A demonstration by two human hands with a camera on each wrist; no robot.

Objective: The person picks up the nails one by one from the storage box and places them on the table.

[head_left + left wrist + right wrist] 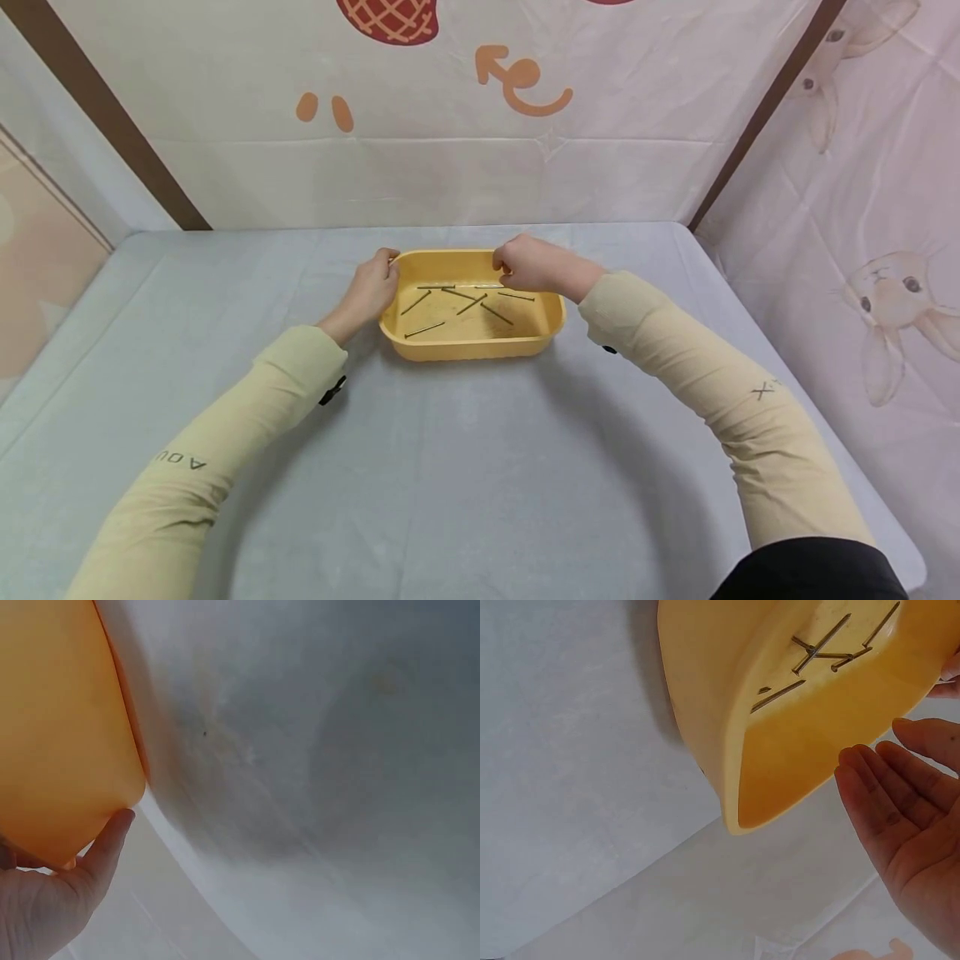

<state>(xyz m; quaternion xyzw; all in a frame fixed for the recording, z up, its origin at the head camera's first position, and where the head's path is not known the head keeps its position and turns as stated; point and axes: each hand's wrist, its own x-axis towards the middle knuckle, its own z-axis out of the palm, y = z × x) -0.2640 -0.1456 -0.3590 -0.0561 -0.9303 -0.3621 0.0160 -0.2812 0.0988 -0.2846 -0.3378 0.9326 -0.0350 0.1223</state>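
A shallow yellow plastic tray (472, 350) with rounded corners stands near the far side of the table. Several thin metal nails (424, 330) lie scattered at different angles on its floor. My left hand (372, 287) grips the tray's left end at the rim, its thumb against the outer wall in the left wrist view. Over the far rim, toward the right, is my right hand (543, 265). In the right wrist view this hand (922, 840) has loosely bent fingers by the rim, with nothing held in them; whether they touch the rim I cannot tell.
A pale blue-grey cloth (480, 475) covers the table. Behind the table hangs a light printed curtain (450, 183), and another curtain with rabbit drawings (892, 300) hangs at the right. Dark brown strips (112, 117) run along the corners.
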